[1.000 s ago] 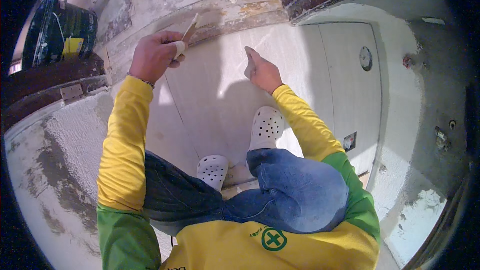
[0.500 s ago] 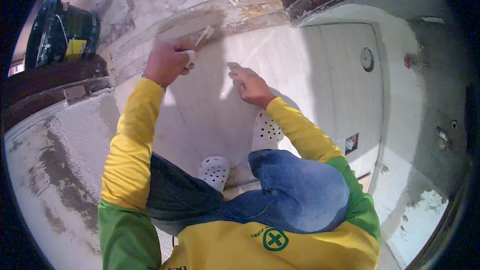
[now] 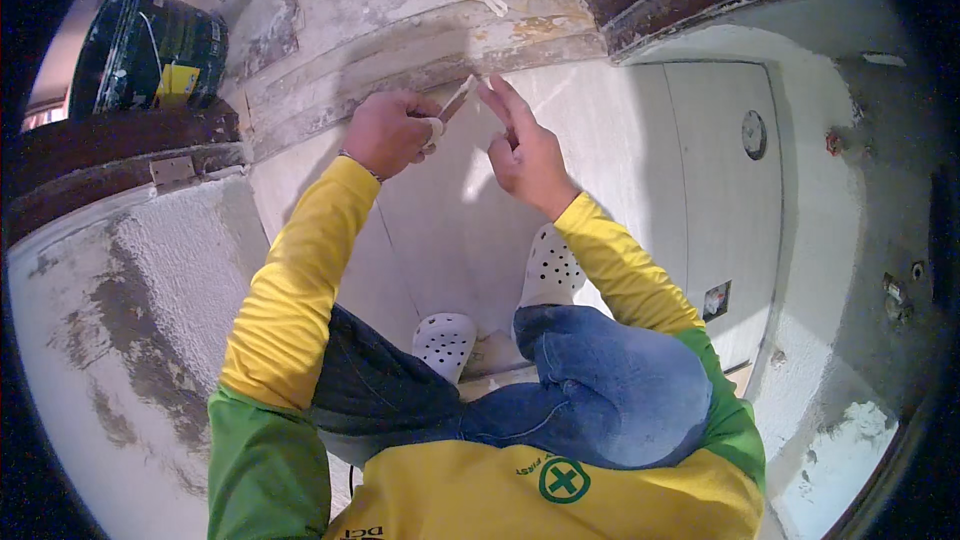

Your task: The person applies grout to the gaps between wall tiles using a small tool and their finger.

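Observation:
My left hand [image 3: 390, 135] is closed around a slim putty knife [image 3: 458, 103], its blade pointing up and to the right. Pale paste shows at the blade's tip, and a whitish lump or handle end sticks out of the fist. My right hand [image 3: 532, 155] is held close on the right, index and middle fingers stretched toward the blade tip, seeming to touch it. Its thumb stands apart from those fingers. Both hands are above pale floor tiles or boards [image 3: 630, 150], just short of a rough plaster-stained strip [image 3: 400, 90].
A dark bucket [image 3: 150, 45] with a yellow label stands at the far left. Dark door frame pieces [image 3: 110, 175] flank the opening. My white clogs [image 3: 445, 340] rest below. On the right are a round drain [image 3: 753, 134], a square floor cutout [image 3: 716, 300] and wall pipe fittings [image 3: 893, 290].
My left hand has moved right with the putty knife. My right hand has risen, bringing its fingertips to the blade tip. The view has shifted slightly.

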